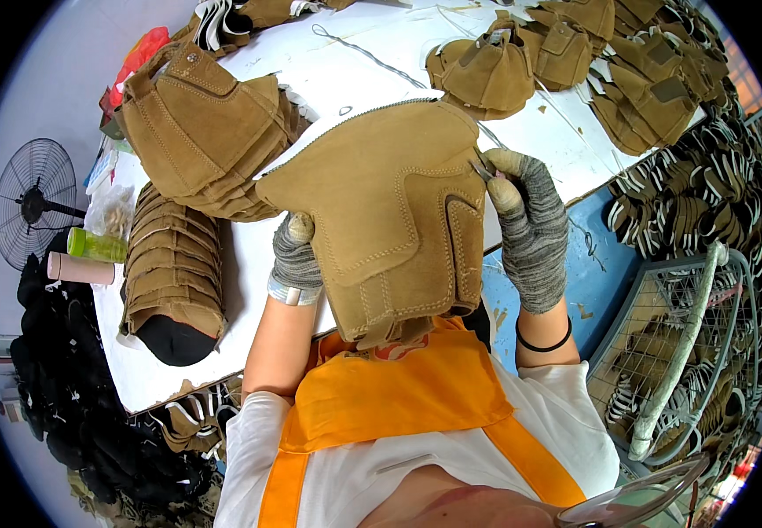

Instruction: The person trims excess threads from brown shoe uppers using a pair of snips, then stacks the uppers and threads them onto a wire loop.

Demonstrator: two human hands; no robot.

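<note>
A brown suede boot upper (372, 194) with double stitch lines is held up in front of my chest. My left hand (297, 255), in a grey knitted glove with worn fingertips, grips its left edge; the thumb shows on the front, while the other fingers are hidden behind. My right hand (532, 224), gloved the same way, is closed at the upper's right edge. Between its thumb and forefinger juts the pointed metal tip of small thread snips (481, 170), touching the edge seam. The rest of that tool is covered by the fingers.
Stacked brown uppers (192, 132) and a row of nested ones (174, 273) lie left on the white table (249, 304). More uppers (487, 70) sit at the far right. A wire cart (680, 352) stands right, a fan (33, 202) left, near a green-lidded jar (97, 245) and pink flask (80, 268).
</note>
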